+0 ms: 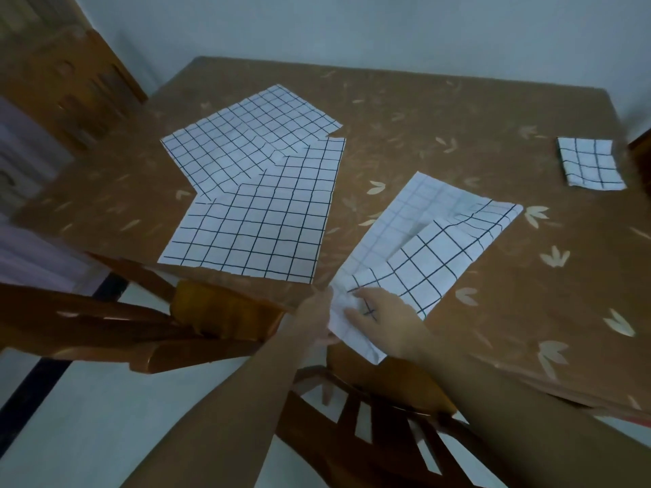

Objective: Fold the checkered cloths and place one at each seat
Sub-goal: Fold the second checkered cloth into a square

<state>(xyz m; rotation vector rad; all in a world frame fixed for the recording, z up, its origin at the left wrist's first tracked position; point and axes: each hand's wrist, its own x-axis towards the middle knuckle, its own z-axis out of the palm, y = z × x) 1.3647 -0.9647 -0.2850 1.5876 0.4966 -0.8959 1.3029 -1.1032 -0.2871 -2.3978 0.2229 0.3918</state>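
Note:
A white cloth with black checks (426, 241) lies partly folded on the brown table (458, 110), and its near corner hangs over the table's front edge. My left hand (313, 318) grips that near corner from the left. My right hand (387, 320) holds the same bunched corner from the right, fingers laid over the fabric. Two more checkered cloths lie spread flat and overlapping at the left: one nearer (257, 234), one farther (246, 135). A small folded checkered cloth (588, 163) sits at the table's right edge.
A wooden chair (370, 434) stands just below my hands against the table's front edge. Another wooden chair (148, 322) stands at the table's left corner. A third chair back (70, 82) is at the far left. The wall is behind the table.

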